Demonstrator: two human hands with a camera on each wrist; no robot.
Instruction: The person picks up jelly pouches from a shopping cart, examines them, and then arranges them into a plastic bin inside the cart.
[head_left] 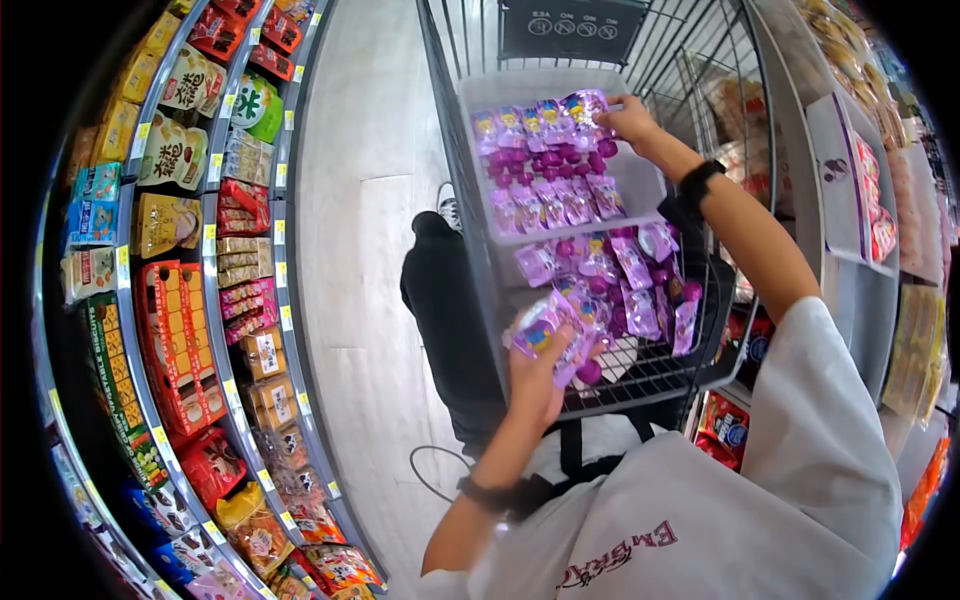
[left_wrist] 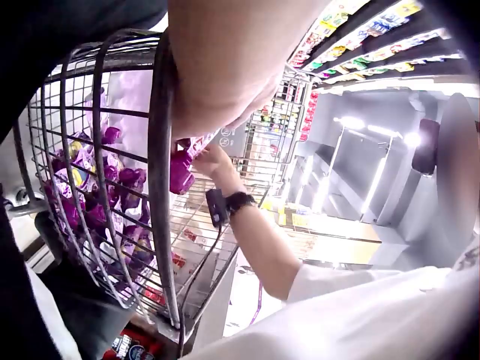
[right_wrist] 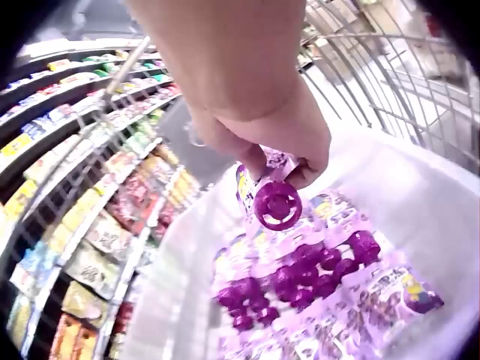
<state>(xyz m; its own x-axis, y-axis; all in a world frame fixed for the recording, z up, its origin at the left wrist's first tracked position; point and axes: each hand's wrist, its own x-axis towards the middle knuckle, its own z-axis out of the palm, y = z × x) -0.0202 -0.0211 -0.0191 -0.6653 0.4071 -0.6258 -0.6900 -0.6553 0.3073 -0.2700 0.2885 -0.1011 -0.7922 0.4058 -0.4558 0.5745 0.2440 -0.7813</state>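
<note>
Purple spouted jelly pouches with round purple caps lie in two rows inside a white plastic bin (head_left: 640, 195), which sits in a shopping cart. The rows' caps face each other in the middle. Over the far row, my right hand (head_left: 632, 122) pinches one jelly pouch (head_left: 583, 105); its purple cap (right_wrist: 277, 206) points toward the camera in the right wrist view. My left hand (head_left: 538, 385) holds several jelly pouches (head_left: 560, 335) near the cart's near side. Beside it, a loose heap of the same pouches (head_left: 632, 262) lies in the cart's near end.
The wire shopping cart (head_left: 735, 375) surrounds the bin, with a dark sign panel (head_left: 562, 30) at its far end. Snack shelves (head_left: 215, 200) line the left across a pale floor (head_left: 360, 250). More shelving with packaged goods (head_left: 915, 340) stands close on the right.
</note>
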